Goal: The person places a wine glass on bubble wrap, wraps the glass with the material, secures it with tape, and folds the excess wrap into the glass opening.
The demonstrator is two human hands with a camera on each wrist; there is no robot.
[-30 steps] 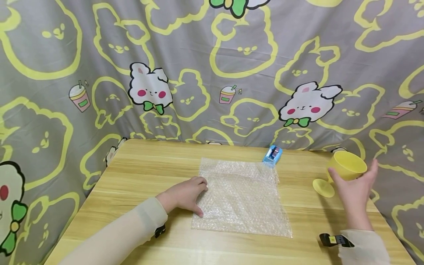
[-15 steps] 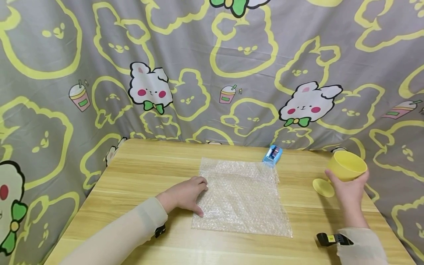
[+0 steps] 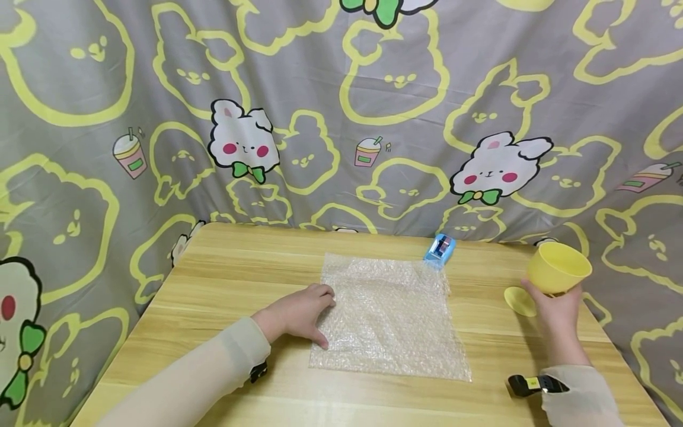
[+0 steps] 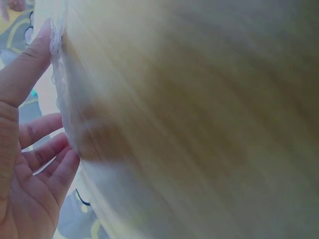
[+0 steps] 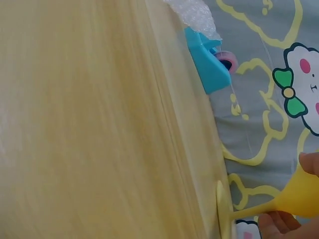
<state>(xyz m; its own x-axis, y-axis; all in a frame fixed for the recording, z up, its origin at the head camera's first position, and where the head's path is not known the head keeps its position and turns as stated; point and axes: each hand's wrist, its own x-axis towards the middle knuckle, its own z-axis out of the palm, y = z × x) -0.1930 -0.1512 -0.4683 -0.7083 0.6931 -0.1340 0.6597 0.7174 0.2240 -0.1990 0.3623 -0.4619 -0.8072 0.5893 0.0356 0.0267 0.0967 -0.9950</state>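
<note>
A yellow goblet [image 3: 557, 270] stands near the table's right end, its round foot flat on the wood in the right wrist view. My right hand [image 3: 559, 317] holds its bowl from the near side, thumb on the left and fingers curled under and round it. The stem is mostly hidden by that hand in the head view. At the middle of the table lies a flat sheet of clear bubble wrap [image 3: 392, 323]. My left hand [image 3: 296, 314] rests on its left edge, fingers loosely spread, thumb [image 4: 31, 64] and fingertips touching down, nothing gripped.
A blue tape dispenser [image 3: 440, 250] with a pink roll of tape [image 5: 227, 60] sits at the back, against the wrap's far right corner. Behind the wooden table [image 3: 224, 255] hangs a grey curtain [image 3: 315, 71] printed with rabbits. Both wrists wear black straps.
My right hand has closed in from around the goblet to a hold low on its bowl. The goblet, bubble wrap and left hand have stayed in place.
</note>
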